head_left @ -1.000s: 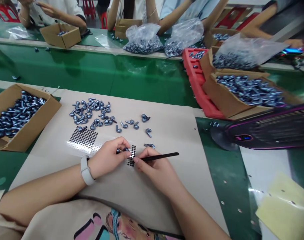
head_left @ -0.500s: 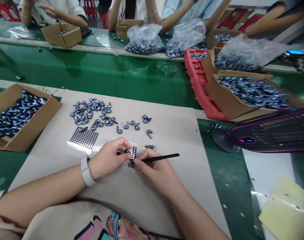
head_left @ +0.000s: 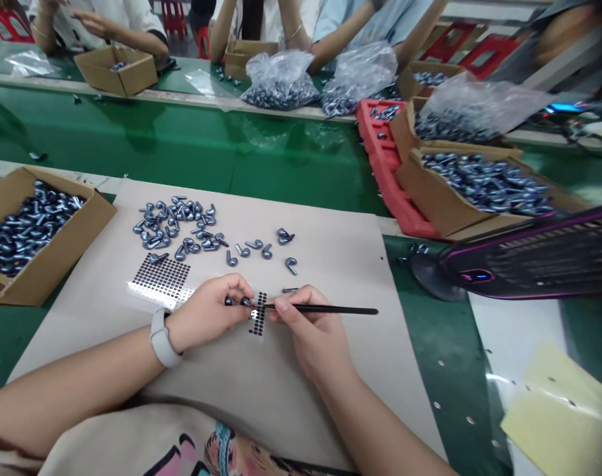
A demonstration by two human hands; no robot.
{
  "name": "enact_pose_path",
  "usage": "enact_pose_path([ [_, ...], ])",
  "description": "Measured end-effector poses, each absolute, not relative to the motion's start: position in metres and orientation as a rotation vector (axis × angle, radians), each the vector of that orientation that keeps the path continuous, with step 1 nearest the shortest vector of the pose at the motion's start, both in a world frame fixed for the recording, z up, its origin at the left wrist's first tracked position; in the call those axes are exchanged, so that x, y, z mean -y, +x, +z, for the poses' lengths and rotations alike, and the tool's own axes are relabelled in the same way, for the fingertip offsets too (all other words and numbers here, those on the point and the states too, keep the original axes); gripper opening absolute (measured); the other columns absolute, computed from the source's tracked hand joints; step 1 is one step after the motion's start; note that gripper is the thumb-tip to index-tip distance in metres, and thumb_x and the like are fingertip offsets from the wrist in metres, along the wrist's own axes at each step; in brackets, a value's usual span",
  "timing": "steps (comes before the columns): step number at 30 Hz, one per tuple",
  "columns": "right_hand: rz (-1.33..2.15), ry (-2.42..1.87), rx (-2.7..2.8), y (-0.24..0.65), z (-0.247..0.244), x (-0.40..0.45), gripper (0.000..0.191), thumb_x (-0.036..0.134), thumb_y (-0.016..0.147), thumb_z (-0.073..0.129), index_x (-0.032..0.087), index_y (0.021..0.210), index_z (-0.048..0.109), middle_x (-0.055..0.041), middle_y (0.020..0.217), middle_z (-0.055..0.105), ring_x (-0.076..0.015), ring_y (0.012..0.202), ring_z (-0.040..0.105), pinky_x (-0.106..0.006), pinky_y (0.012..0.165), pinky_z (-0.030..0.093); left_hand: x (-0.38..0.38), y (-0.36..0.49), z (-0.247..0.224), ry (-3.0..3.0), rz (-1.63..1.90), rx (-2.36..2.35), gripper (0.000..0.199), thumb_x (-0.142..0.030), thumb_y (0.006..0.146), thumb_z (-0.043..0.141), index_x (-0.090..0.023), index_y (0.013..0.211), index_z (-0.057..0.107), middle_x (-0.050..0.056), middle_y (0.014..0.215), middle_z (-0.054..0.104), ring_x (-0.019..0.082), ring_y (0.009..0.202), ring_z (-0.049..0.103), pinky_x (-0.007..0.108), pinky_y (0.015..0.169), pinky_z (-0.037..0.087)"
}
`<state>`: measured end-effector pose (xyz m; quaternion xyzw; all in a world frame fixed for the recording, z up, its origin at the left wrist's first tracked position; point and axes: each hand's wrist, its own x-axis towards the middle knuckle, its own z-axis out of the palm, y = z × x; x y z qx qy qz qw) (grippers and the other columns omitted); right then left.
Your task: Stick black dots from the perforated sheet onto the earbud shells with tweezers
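Observation:
My left hand [head_left: 212, 309], with a grey band on its wrist, is closed round dark blue earbuds [head_left: 246, 301]; two rounded ends show at its fingers. My right hand [head_left: 314, 324] pinches slim black tweezers [head_left: 340, 309], their tips pointing left towards the earbuds. Under and between the hands lies a strip of small black dot stickers [head_left: 260, 320]. To the left, a larger patch of black dots [head_left: 160, 276] sits on a clear sheet, partly covered by my left hand. Loose earbuds [head_left: 182, 211] lie in a cluster beyond. Another earbud is mostly hidden behind my right fingers.
A cardboard box of earbuds [head_left: 37, 231] stands at left. At right are a red tray [head_left: 380, 158], a fuller box [head_left: 484, 182] and a black fan-like device [head_left: 519, 258]. Across the green bench, co-workers sit behind bags of earbuds [head_left: 281, 82].
The tweezers have turned nearly level, and my right hand has shifted slightly right of the dot strip, covering more of the nearby earbud. My left hand keeps its hold. The view has shifted slightly.

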<state>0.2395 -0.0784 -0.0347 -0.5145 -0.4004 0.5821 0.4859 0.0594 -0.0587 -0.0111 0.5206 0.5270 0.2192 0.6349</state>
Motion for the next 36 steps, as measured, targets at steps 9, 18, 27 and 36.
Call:
enact_pose_path([
  [9, 1.404, -1.258, 1.104, 0.2362, -0.0308, 0.0773, 0.032, 0.047, 0.074, 0.078, 0.022, 0.068, 0.060, -0.0013, 0.066, 0.069, -0.0169, 0.064, 0.064, -0.030, 0.063, 0.051, 0.0595, 0.0601, -0.0140, 1.203, 0.508, -1.176, 0.008, -0.018, 0.076, 0.059, -0.020, 0.081, 0.055, -0.004, 0.070, 0.059, 0.007, 0.048, 0.043, 0.021, 0.046, 0.033],
  [18, 1.427, -1.239, 1.095, 0.2362, -0.0307, 0.0777, 0.030, 0.044, 0.073, 0.079, 0.022, 0.067, 0.060, -0.0009, 0.066, 0.070, -0.0162, 0.064, 0.065, -0.029, 0.062, 0.052, 0.0591, 0.0595, -0.0142, 1.206, 0.509, -1.166, 0.007, -0.017, 0.076, 0.059, -0.020, 0.082, 0.055, -0.003, 0.074, 0.061, 0.009, 0.052, 0.044, 0.023, 0.052, 0.034],
  [27, 1.373, -1.246, 1.170, 0.2349, -0.0277, 0.0759, 0.034, 0.047, 0.073, 0.079, 0.021, 0.067, 0.058, -0.0025, 0.067, 0.071, -0.0169, 0.062, 0.066, -0.029, 0.059, 0.053, 0.0587, 0.0594, -0.0139, 1.236, 0.509, -1.167, 0.007, -0.015, 0.076, 0.060, -0.019, 0.080, 0.055, -0.002, 0.074, 0.061, 0.011, 0.061, 0.048, 0.024, 0.058, 0.036],
  [36, 0.945, -1.136, 1.599, 0.2387, -0.0349, 0.0816, 0.013, 0.026, 0.087, 0.066, 0.023, 0.076, 0.058, -0.0019, 0.071, 0.071, -0.0156, 0.062, 0.066, -0.027, 0.057, 0.052, 0.0580, 0.0608, -0.0096, 1.173, 0.482, -1.172, 0.009, -0.015, 0.076, 0.060, -0.018, 0.080, 0.053, -0.005, 0.070, 0.057, 0.007, 0.050, 0.039, 0.022, 0.050, 0.031],
])
